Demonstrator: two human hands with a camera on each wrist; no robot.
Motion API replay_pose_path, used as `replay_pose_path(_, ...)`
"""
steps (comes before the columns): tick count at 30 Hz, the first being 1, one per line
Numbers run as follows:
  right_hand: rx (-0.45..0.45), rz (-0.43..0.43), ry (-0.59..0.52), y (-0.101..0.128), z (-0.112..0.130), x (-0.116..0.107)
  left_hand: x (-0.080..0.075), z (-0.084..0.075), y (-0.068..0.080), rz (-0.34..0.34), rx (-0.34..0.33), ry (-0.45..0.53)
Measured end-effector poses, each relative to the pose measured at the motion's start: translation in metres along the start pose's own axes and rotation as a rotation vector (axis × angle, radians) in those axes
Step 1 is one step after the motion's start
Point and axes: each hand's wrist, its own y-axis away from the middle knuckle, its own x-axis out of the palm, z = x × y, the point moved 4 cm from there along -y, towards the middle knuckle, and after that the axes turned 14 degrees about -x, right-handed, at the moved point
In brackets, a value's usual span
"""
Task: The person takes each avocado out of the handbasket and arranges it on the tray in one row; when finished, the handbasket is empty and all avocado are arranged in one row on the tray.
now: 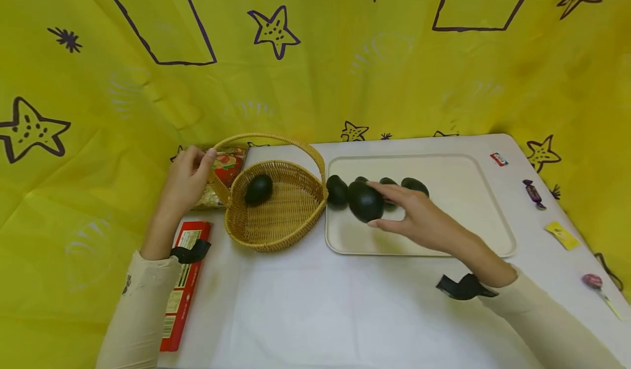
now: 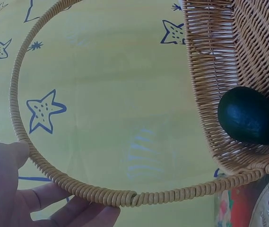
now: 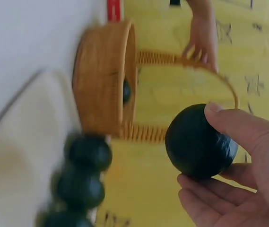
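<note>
One dark avocado (image 1: 258, 189) already lies inside the wicker basket (image 1: 291, 215) at centre frame. Another avocado (image 1: 366, 201) is gripped in the right hand (image 1: 416, 218), just above the left end of the cream tray (image 1: 468, 232); its thumb and fingers (image 3: 210, 205) curl round the fruit. By the look of it, three or four more avocados (image 1: 337, 190) remain on the tray behind that hand, so most of the moving is left. The left hand (image 1: 186, 183) holds the basket handle (image 2: 91, 191) at the basket's left edge, fingers wrapped about it.
</note>
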Motion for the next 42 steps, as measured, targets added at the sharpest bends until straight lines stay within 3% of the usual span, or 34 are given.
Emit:
replay_pose_path(8, 0.205, -0.057, 0.018, 0.057, -0.066, -0.061, 0.0, 0.0, 0.0, 0.003, 0.002, 0.011)
replay_pose_path(14, 0.345, -0.023, 0.053, 0.089, -0.115, -0.084, 0.0, -0.001, 0.0, 0.004, -0.002, 0.0)
replay_pose_path(23, 0.408, 0.035, 0.018, 0.103, -0.157, -0.071, 0.002, 0.001, -0.001, 0.009, -0.007, 0.004)
replay_pose_path(33, 0.393, 0.04, -0.089, 0.098, -0.168, -0.055, -0.003, 0.001, 0.0, 0.003, -0.02, -0.003)
replay_pose_path(42, 0.445, 0.08, -0.117, 0.097, -0.168, -0.05, 0.0, 0.0, 0.0, 0.004, -0.036, -0.022)
